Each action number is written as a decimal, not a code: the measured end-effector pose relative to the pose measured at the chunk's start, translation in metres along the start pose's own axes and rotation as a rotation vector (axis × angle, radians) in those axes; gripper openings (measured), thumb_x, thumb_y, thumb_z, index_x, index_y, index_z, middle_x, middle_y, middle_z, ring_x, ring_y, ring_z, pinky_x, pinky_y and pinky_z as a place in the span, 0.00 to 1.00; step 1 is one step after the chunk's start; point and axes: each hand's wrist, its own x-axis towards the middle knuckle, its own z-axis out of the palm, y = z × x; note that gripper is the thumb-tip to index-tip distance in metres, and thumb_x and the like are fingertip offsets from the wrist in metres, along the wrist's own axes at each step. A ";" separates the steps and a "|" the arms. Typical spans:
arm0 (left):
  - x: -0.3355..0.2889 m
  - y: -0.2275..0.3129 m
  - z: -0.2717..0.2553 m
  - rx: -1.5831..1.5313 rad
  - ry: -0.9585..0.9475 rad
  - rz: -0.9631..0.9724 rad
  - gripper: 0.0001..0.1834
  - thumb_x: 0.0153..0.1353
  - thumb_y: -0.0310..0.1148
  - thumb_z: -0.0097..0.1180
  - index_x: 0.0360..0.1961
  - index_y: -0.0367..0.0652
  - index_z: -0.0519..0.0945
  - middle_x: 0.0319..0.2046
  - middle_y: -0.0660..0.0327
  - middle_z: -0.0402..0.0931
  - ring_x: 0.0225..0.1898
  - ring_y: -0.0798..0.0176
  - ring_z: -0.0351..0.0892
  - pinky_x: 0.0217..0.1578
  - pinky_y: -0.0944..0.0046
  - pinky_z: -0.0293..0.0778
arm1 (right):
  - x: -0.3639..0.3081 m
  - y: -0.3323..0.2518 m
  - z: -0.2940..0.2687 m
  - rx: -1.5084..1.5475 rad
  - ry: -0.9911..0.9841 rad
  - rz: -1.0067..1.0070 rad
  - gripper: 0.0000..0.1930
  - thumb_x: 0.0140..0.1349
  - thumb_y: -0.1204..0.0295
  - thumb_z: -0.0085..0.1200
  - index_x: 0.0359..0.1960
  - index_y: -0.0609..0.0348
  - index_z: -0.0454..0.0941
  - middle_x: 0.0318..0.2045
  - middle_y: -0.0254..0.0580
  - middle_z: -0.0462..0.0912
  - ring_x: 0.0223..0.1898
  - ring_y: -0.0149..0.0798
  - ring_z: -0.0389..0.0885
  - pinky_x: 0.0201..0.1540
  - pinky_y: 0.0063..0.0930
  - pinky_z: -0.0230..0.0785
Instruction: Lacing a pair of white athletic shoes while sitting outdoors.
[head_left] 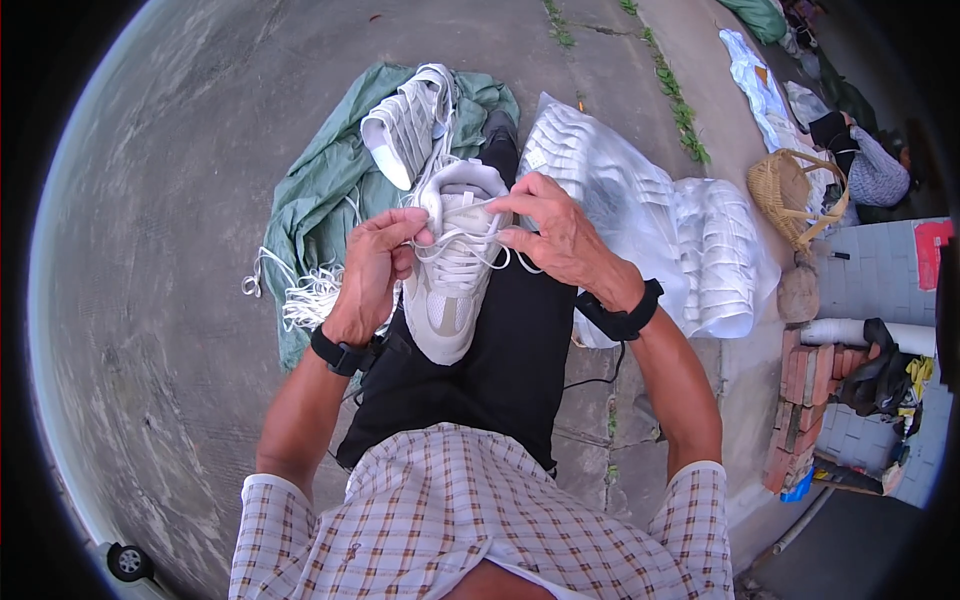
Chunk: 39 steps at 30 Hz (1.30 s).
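A white and pale grey sneaker (447, 310) rests on my black-trousered lap, its toe toward me. White shoelaces (458, 243) run across its tongue, with loose loops at the right side. My left hand (382, 252) pinches the lace at the shoe's left eyelet edge; its fingertips are partly hidden. My right hand (560, 228) is closed, thumb and forefinger together on a lace near the collar on the right. Just beyond the shoe lies a nested stack of white shoe uppers (412, 120). A bundle of white laces (318, 298) lies left of my left hand.
A green sheet (315, 190) is spread under the uppers and laces. To the right are clear plastic bags (600, 185) of stacked white uppers. Farther right stand a wicker basket (775, 190), stacked red bricks (800, 410) and a seated person (880, 170). A thin black cable (605, 375) hangs beside my leg.
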 end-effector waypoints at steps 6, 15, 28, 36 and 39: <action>-0.022 0.006 0.028 1.350 -0.109 1.048 0.17 0.51 0.26 0.68 0.45 0.49 0.84 0.60 0.56 0.71 0.57 0.47 0.68 0.56 0.49 0.67 | 0.006 0.010 -0.006 -0.140 -0.058 -0.065 0.09 0.56 0.75 0.62 0.38 0.61 0.85 0.38 0.45 0.75 0.44 0.49 0.74 0.49 0.40 0.67; -0.005 -0.008 0.028 1.409 -0.272 1.018 0.12 0.47 0.26 0.69 0.36 0.46 0.84 0.60 0.60 0.72 0.62 0.46 0.64 0.60 0.46 0.62 | 0.022 -0.006 0.001 -0.405 -0.162 0.024 0.07 0.53 0.73 0.62 0.32 0.63 0.84 0.34 0.45 0.76 0.40 0.46 0.75 0.45 0.37 0.67; -0.005 -0.004 0.013 1.231 -0.386 0.851 0.08 0.50 0.29 0.71 0.32 0.46 0.84 0.58 0.62 0.71 0.65 0.48 0.60 0.62 0.46 0.57 | 0.054 0.089 -0.027 0.550 0.693 0.717 0.07 0.59 0.71 0.66 0.32 0.61 0.82 0.30 0.34 0.82 0.31 0.29 0.76 0.37 0.27 0.67; -0.004 -0.003 0.014 1.212 -0.378 0.810 0.10 0.49 0.28 0.71 0.33 0.46 0.84 0.56 0.63 0.71 0.65 0.49 0.60 0.64 0.47 0.56 | 0.038 0.111 -0.026 0.627 0.929 0.901 0.09 0.60 0.72 0.65 0.40 0.62 0.81 0.33 0.36 0.83 0.33 0.29 0.79 0.34 0.28 0.71; -0.006 -0.005 0.020 1.241 -0.368 0.768 0.14 0.49 0.27 0.72 0.39 0.47 0.85 0.56 0.62 0.71 0.65 0.50 0.60 0.66 0.49 0.55 | 0.033 0.091 -0.021 0.586 0.595 0.811 0.12 0.63 0.69 0.63 0.42 0.65 0.82 0.34 0.36 0.83 0.34 0.31 0.80 0.38 0.28 0.72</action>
